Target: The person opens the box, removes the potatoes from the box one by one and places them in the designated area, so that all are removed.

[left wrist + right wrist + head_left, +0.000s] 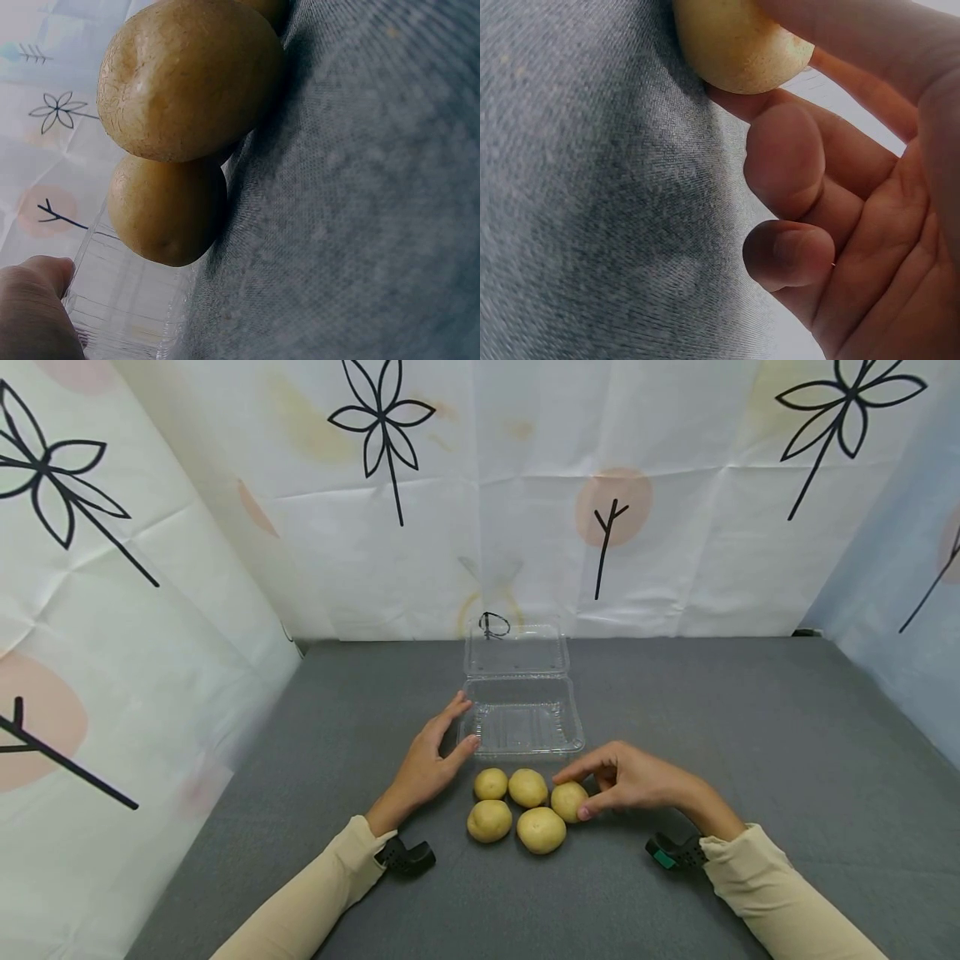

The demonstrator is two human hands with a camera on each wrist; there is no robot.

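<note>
Several yellow potatoes lie grouped on the grey cloth in front of an open clear plastic clamshell box (525,717). My right hand (637,778) pinches the rightmost potato (568,802) between thumb and fingers; in the right wrist view that potato (742,45) sits at the fingertips, the other fingers curled beside it. My left hand (427,768) is at the box's left side, fingers extended and thumb apart, holding nothing; whether it touches the rim I cannot tell. In the left wrist view, a large potato (191,79) partly hides those behind, with the thumb (37,307) at lower left.
The box's lid (517,652) stands folded back near the rear cloth wall (525,527), which has printed flowers. Grey cloth (712,718) covers the table. A black wrist device (405,857) is on the left wrist, another (671,853) on the right.
</note>
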